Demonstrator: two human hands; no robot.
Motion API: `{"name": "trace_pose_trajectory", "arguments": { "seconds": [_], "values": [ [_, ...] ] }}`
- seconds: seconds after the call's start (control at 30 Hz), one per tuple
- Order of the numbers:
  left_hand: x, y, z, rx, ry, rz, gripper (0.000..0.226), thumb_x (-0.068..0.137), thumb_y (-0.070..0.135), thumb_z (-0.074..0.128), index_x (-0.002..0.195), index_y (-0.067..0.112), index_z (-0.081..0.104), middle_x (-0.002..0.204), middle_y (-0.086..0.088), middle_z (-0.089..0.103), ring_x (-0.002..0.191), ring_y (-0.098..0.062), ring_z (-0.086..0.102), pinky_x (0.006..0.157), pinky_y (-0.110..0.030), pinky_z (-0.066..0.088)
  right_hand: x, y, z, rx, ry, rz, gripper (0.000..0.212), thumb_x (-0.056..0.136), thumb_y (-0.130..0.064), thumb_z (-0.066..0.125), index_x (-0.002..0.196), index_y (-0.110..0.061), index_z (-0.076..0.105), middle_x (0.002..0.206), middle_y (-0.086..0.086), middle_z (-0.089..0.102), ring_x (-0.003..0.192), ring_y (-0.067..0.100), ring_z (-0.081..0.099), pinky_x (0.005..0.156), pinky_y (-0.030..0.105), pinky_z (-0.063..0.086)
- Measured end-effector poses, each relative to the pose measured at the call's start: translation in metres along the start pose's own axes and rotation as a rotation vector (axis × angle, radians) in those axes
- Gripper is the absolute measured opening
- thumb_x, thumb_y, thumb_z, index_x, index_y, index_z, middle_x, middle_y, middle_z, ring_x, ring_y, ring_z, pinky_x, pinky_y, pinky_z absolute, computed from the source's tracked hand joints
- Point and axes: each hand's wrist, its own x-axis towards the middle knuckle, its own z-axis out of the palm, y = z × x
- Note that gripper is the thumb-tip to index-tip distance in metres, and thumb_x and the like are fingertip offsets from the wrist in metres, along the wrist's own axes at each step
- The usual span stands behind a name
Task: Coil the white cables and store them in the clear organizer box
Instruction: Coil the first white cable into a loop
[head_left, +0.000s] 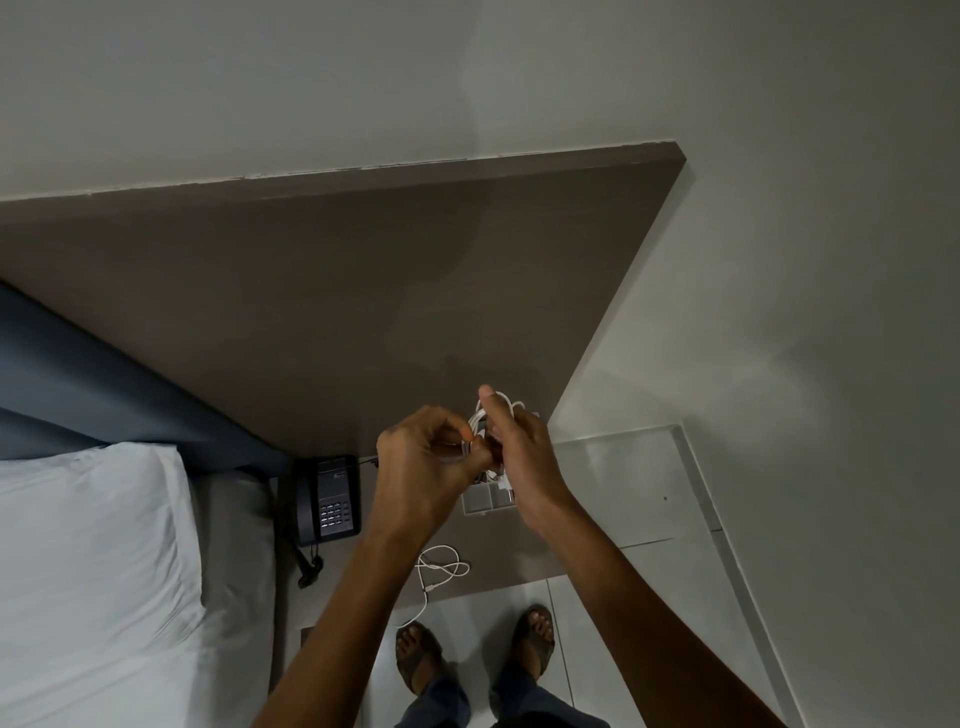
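A white cable (493, 410) is being coiled above the box (485, 501) — clamped by both hands (421, 457) (519, 447); next, tucking in, another cable (441, 566) waiting nearer

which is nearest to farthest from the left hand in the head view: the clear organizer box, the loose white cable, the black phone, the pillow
From the left hand:
1. Clear organizer box, just below and right of it, under both hands.
2. Loose white cable and black phone, too close to call: the cable lies below near the table's front edge, the phone to the left.
3. Pillow, far left on the bed.
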Motion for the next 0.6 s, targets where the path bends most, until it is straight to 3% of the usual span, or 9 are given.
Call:
{"name": "trace_pose_trajectory", "arguments": {
  "seconds": [0.13,0.2,0.27,0.33,0.43,0.5,0.57,0.6],
  "values": [
    [-0.001,0.003,0.002,-0.019,-0.015,-0.035,0.022,0.075,0.002,0.088,0.081,0.013,0.070,0.075,0.002,0.078,0.066,-0.009,0.078,0.063,-0.030,0.066,0.001,0.004,0.000,-0.034,0.031,-0.018,0.031,0.096,-0.060,0.063,0.078,-0.039,0.078,0.081,-0.007,0.080,0.080,0.010,0.078,0.076,0.033,0.064],
    [0.000,0.004,0.004,0.044,-0.019,-0.024,0.022,0.074,0.003,0.087,0.081,0.014,0.069,0.076,0.001,0.075,0.066,-0.012,0.076,0.062,-0.033,0.065,0.001,0.005,0.001,-0.061,0.037,-0.027,0.031,0.097,-0.061,0.062,0.081,-0.039,0.077,0.081,-0.008,0.079,0.084,0.011,0.079,0.079,0.034,0.064],
    [0.000,0.006,0.005,0.146,-0.004,0.023,0.022,0.075,0.007,0.086,0.077,0.013,0.065,0.073,0.000,0.070,0.063,-0.017,0.071,0.059,-0.041,0.061,0.001,0.006,0.002,-0.079,0.043,-0.043,0.037,0.097,-0.061,0.062,0.088,-0.028,0.076,0.080,-0.007,0.079,0.083,0.012,0.079,0.074,0.029,0.063],
    [0.000,0.005,0.006,0.262,0.000,0.077,0.027,0.077,0.010,0.084,0.074,0.013,0.057,0.067,0.002,0.063,0.058,-0.018,0.062,0.054,-0.040,0.055,0.000,0.006,0.002,-0.110,0.049,-0.068,0.045,0.097,-0.061,0.061,0.090,-0.018,0.074,0.074,-0.009,0.076,0.076,0.007,0.077,0.065,0.021,0.058],
    [-0.002,0.007,0.005,0.391,-0.020,0.134,0.040,0.079,0.012,0.084,0.075,0.019,0.045,0.059,0.015,0.044,0.049,-0.004,0.049,0.048,-0.012,0.037,-0.003,0.006,0.002,-0.134,0.055,-0.089,0.048,0.100,-0.058,0.061,0.087,-0.012,0.070,0.065,-0.015,0.071,0.066,-0.001,0.071,0.056,0.011,0.051],
    [-0.005,0.011,0.006,0.393,-0.027,0.168,0.049,0.080,0.010,0.084,0.079,0.027,0.039,0.057,0.022,0.036,0.048,0.006,0.050,0.050,-0.005,0.039,-0.004,0.008,0.001,-0.153,0.054,-0.089,0.053,0.101,-0.057,0.060,0.093,-0.005,0.070,0.065,-0.015,0.071,0.067,0.000,0.071,0.058,0.011,0.053],
    [-0.007,0.011,0.007,0.370,-0.031,0.189,0.052,0.080,0.007,0.084,0.083,0.029,0.037,0.054,0.018,0.045,0.047,0.007,0.052,0.057,0.003,0.039,-0.002,0.011,0.001,-0.163,0.044,-0.081,0.055,0.101,-0.056,0.060,0.098,-0.001,0.070,0.065,-0.012,0.070,0.068,0.003,0.072,0.060,0.012,0.056],
    [-0.008,0.010,0.008,0.370,-0.037,0.188,0.052,0.082,0.008,0.085,0.084,0.029,0.037,0.055,0.012,0.053,0.045,0.000,0.052,0.055,0.005,0.038,-0.002,0.012,0.001,-0.160,0.040,-0.071,0.056,0.101,-0.055,0.059,0.099,0.000,0.069,0.067,-0.008,0.071,0.069,0.006,0.072,0.062,0.015,0.057]
  ]
}}
